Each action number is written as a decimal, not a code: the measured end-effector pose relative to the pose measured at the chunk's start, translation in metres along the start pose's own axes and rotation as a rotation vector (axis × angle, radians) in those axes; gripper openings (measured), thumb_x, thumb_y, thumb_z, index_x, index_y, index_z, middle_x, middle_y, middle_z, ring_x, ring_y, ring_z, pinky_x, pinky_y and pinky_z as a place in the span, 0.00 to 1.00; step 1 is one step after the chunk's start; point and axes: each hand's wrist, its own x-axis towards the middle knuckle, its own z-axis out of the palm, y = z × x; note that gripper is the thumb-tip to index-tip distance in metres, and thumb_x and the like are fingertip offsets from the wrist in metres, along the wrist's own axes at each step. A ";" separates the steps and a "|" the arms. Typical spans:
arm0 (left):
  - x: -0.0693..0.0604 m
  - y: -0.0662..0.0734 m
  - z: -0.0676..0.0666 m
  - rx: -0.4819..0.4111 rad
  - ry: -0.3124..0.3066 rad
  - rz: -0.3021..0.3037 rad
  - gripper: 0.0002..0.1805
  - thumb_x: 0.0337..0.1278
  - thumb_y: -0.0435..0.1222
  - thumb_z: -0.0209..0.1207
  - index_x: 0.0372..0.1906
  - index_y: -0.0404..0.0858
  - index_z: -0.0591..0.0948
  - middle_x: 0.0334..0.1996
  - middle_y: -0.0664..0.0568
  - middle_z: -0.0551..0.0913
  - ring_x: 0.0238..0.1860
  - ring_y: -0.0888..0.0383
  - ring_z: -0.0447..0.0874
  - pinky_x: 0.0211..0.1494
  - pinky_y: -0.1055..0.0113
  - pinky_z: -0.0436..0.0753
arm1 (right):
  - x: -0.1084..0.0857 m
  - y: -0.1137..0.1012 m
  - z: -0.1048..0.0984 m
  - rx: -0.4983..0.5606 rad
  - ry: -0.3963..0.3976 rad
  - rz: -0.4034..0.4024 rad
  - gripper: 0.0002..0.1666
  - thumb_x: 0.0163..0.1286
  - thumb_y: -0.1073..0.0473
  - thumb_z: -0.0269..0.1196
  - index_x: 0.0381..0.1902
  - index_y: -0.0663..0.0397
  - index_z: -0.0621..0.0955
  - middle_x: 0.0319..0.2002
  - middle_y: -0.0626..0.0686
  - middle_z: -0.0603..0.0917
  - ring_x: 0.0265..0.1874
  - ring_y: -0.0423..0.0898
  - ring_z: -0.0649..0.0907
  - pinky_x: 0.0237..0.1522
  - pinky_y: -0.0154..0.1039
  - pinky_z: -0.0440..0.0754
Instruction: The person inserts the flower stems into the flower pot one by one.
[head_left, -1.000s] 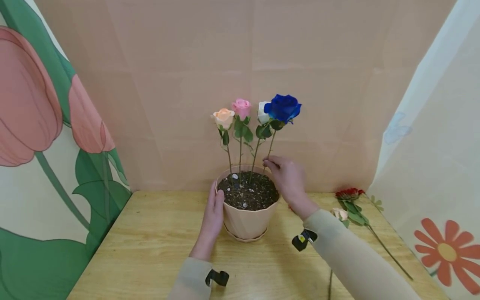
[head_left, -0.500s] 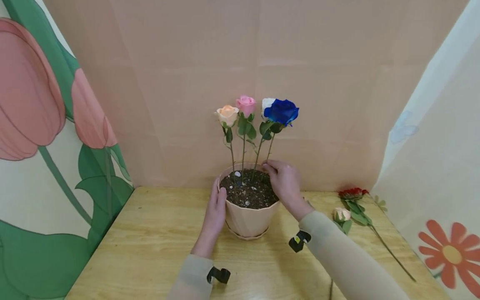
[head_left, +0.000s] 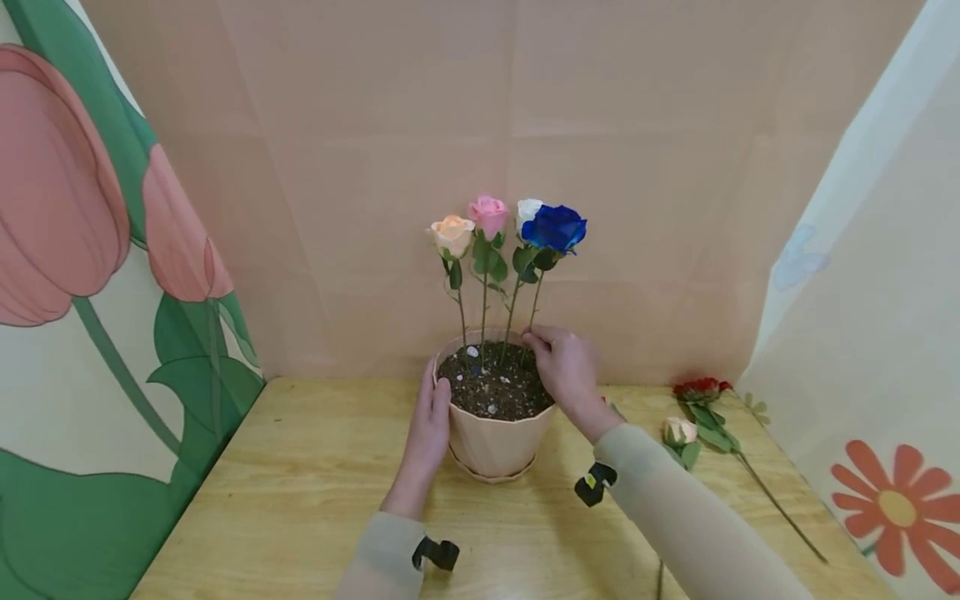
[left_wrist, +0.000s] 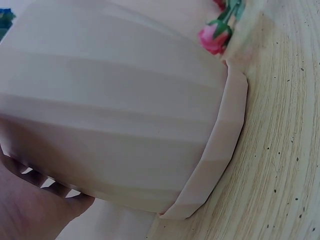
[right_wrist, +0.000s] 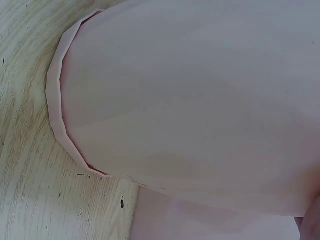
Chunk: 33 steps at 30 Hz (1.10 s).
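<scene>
A pale pink faceted pot (head_left: 501, 446) full of dark soil (head_left: 495, 392) stands on its saucer. Peach (head_left: 452, 236), pink (head_left: 489, 217) and white (head_left: 528, 214) roses stand upright in the soil. The blue rose (head_left: 555, 228) leans slightly right, its stem pinched low by my right hand (head_left: 570, 371) at the pot's back right. My left hand (head_left: 429, 425) rests along the pot's left side, fingers straight; in the left wrist view that hand (left_wrist: 37, 210) lies against the pot wall (left_wrist: 110, 115). The right wrist view shows mostly pot wall (right_wrist: 175, 110) and a sliver of hand.
To the right on the wooden table (head_left: 300, 500) lie a red flower (head_left: 701, 388) and a pale rose (head_left: 679, 431) with long stems. The left wrist view shows a pink rose (left_wrist: 214, 38) behind the pot. A plain backdrop (head_left: 375, 167) rises behind the table.
The blue rose has come down and a little left, with my right hand moving lower along with it towards the soil. My left hand has stayed on the pot.
</scene>
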 end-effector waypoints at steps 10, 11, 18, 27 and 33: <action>-0.002 -0.003 0.002 0.015 0.001 -0.006 0.35 0.93 0.56 0.39 0.92 0.53 0.50 0.90 0.46 0.51 0.87 0.39 0.51 0.87 0.38 0.51 | -0.006 0.004 0.002 0.027 0.029 0.000 0.08 0.79 0.58 0.73 0.38 0.51 0.95 0.36 0.53 0.94 0.31 0.56 0.91 0.34 0.58 0.85; -0.003 -0.003 0.002 0.016 0.001 -0.005 0.35 0.93 0.55 0.39 0.92 0.53 0.50 0.90 0.46 0.51 0.87 0.38 0.51 0.87 0.37 0.51 | -0.007 0.003 0.002 0.029 0.026 0.008 0.08 0.79 0.57 0.72 0.39 0.51 0.95 0.37 0.53 0.95 0.32 0.56 0.91 0.34 0.58 0.85; -0.003 -0.001 0.003 0.008 -0.013 0.002 0.35 0.93 0.55 0.39 0.93 0.55 0.50 0.90 0.46 0.50 0.87 0.39 0.51 0.87 0.38 0.52 | -0.010 -0.001 -0.004 0.062 0.008 0.115 0.12 0.83 0.53 0.69 0.48 0.51 0.96 0.44 0.53 0.95 0.37 0.54 0.92 0.38 0.56 0.86; -0.003 -0.003 0.003 -0.005 0.016 0.009 0.37 0.92 0.58 0.40 0.92 0.50 0.52 0.89 0.43 0.52 0.87 0.38 0.51 0.87 0.38 0.51 | -0.012 -0.005 -0.007 0.036 -0.007 0.180 0.16 0.83 0.49 0.68 0.58 0.49 0.94 0.53 0.55 0.94 0.49 0.59 0.92 0.47 0.61 0.89; 0.000 -0.005 0.003 0.002 0.026 0.013 0.37 0.92 0.58 0.41 0.92 0.49 0.53 0.89 0.42 0.53 0.87 0.39 0.51 0.88 0.39 0.52 | -0.010 -0.004 -0.013 0.078 -0.014 0.212 0.20 0.84 0.44 0.67 0.60 0.49 0.93 0.53 0.54 0.94 0.48 0.56 0.92 0.47 0.59 0.89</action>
